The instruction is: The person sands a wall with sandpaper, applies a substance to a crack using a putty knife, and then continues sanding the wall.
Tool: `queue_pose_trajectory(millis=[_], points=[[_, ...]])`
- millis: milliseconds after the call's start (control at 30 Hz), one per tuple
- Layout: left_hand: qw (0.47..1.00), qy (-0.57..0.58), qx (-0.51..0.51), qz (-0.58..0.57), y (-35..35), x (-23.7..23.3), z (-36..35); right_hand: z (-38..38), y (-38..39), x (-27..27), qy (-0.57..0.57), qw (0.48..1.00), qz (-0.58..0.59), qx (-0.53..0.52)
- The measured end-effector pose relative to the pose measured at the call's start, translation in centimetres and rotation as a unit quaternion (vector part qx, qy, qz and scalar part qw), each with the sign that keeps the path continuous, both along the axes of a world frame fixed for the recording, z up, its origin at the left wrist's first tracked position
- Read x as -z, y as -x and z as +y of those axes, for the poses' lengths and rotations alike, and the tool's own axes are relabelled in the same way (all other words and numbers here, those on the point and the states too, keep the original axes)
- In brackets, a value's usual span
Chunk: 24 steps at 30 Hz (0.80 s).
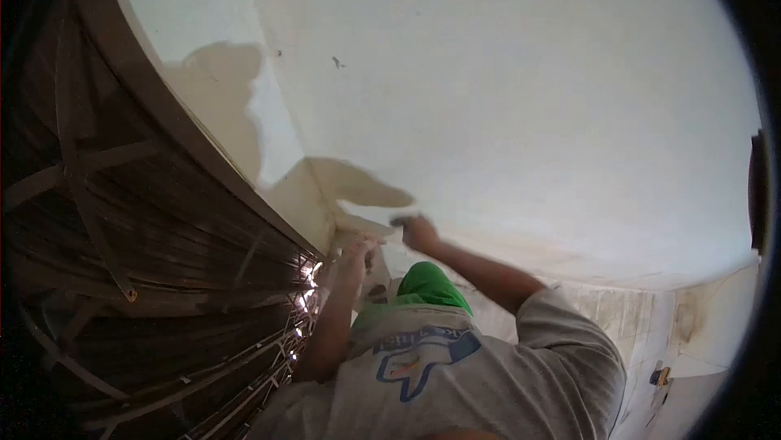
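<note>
In the head view, my right hand (pixel 420 234) is closed around a short dark tool (pixel 400 221) that points left, toward the corner. Motion blurs the tool, and I cannot make out its kind. Just left of it and slightly lower, my left hand (pixel 358 256) is raised by the wall corner with its fingers curled and pressed together. Whatever those fingers hold, if anything, is too small to see. A pale wall (pixel 521 114) rises in front of both hands, and a shadow (pixel 358 183) falls across it near the corner.
Dark wooden slats and beams (pixel 163 253) curve along the left side, with bright light in the gaps. A dark-edged fixture (pixel 757 192) is at the far right. Low on the right is a small yellow and black object (pixel 661 376) by stained pale tiles (pixel 618 314).
</note>
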State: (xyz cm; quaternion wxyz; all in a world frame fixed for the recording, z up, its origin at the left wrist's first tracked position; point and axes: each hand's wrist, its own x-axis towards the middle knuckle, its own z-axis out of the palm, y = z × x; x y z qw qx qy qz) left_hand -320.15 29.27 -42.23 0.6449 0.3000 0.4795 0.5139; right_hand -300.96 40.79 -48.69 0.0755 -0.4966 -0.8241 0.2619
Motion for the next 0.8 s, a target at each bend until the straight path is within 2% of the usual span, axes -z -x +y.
queue_pose_trajectory(millis=[33, 67, 100, 133, 167, 200, 233, 333, 433, 467, 533, 633, 667, 733, 800], points=[[0.999, -0.035, -0.006, 0.012, -0.1, 0.2, 0.5, -2.3, -0.8, 3.3, 0.052, 0.995, 0.089, 0.004], [0.997, -0.072, -0.015, 0.023, -0.3, 0.8, 0.5, -4.3, -1.2, 5.3, 0.209, 0.950, 0.225, 0.065], [0.988, -0.093, 0.003, 0.121, -0.1, 1.3, 0.3, -5.7, -0.8, 4.0, 0.335, 0.890, 0.281, 0.124], [0.969, -0.112, 0.016, 0.218, 0.2, 1.8, 0.1, -6.3, -1.2, 4.8, 0.347, 0.884, 0.296, 0.102], [0.955, -0.124, 0.044, 0.266, 0.3, 0.9, -0.5, -6.5, -1.0, 2.3, 0.280, 0.913, 0.295, -0.024], [0.937, -0.139, 0.072, 0.313, 0.5, -1.0, -1.3, -6.7, -0.7, -0.7, 0.200, 0.921, 0.304, -0.139], [0.914, -0.155, 0.101, 0.361, 0.5, -2.0, -1.6, -6.3, -0.5, -0.5, 0.214, 0.913, 0.319, -0.140], [0.876, -0.178, 0.103, 0.437, 0.1, -0.3, -2.4, -5.0, 0.5, -1.5, 0.239, 0.893, 0.348, -0.153], [0.841, -0.219, 0.067, 0.491, -0.1, 1.1, -2.0, -3.9, 1.6, -3.3, 0.254, 0.893, 0.339, -0.155], [0.847, -0.199, 0.060, 0.489, 0.0, 1.3, -1.9, -3.9, 2.2, -3.2, 0.302, 0.878, 0.353, -0.117], [0.860, -0.157, 0.048, 0.483, 0.3, -1.1, -1.5, -4.3, 2.4, -1.8, 0.333, 0.853, 0.391, -0.096], [0.845, -0.212, 0.099, 0.481, 1.8, -2.4, -1.0, -5.1, 2.6, -1.3, 0.382, 0.803, 0.456, -0.041], [0.837, -0.227, 0.089, 0.490, 1.9, -2.1, -1.0, -5.3, 2.4, -1.5, 0.396, 0.797, 0.455, -0.027], [0.820, -0.261, 0.068, 0.506, 1.9, -1.3, -0.8, -5.3, 2.3, -4.8, 0.421, 0.785, 0.454, 0.002], [0.870, -0.219, 0.041, 0.441, 2.1, 0.2, -0.4, -4.3, 1.4, -6.0, 0.371, 0.844, 0.382, -0.063]])
